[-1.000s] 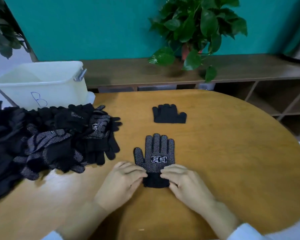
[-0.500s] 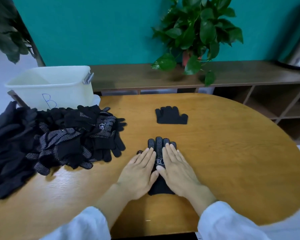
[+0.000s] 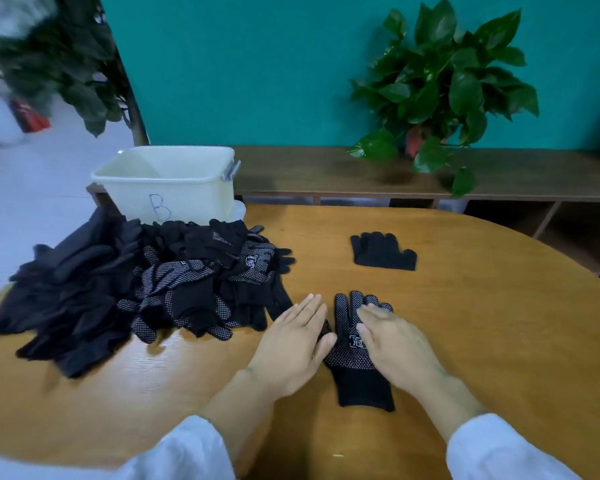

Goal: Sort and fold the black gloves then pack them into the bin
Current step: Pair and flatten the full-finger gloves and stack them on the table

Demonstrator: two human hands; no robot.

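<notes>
Dotted glove [image 3: 347, 344]: black knit, white grip dots and a white printed label facing up, lying flat on the wooden table [image 3: 482, 341] near its front edge, fingers pointing away from the person, plain cuff toward them

Left hand [image 3: 293, 344]: lying flat, fingers straight and together, gripping nothing; its thumb side is touching the glove's left edge (the glove's thumb is showing just beside it)

Right hand [image 3: 392, 341]: lying flat, fingers straight, gripping nothing; it is covering the right half of the glove's palm and part of the label, and looks slightly blurred

Folded glove [image 3: 383, 251]: plain black side up, sitting alone on the table farther back, well apart from both hands

Glove pile [image 3: 146, 289]: a loose heap of black gloves, some showing dots, some plain, spreading over the left part of the table and overhanging its left edge

Bin [image 3: 167, 188]: cream plastic, a blue letter B on its front wall, metal handle clip at its right rim, standing behind the pile at the table's far left; its contents are not showing

White sleeves [image 3: 499, 448]: covering both forearms

Potted plant [image 3: 444, 88]: sitting on the dark wooden shelf [image 3: 309, 171] against the teal wall [image 3: 239, 64]
</notes>
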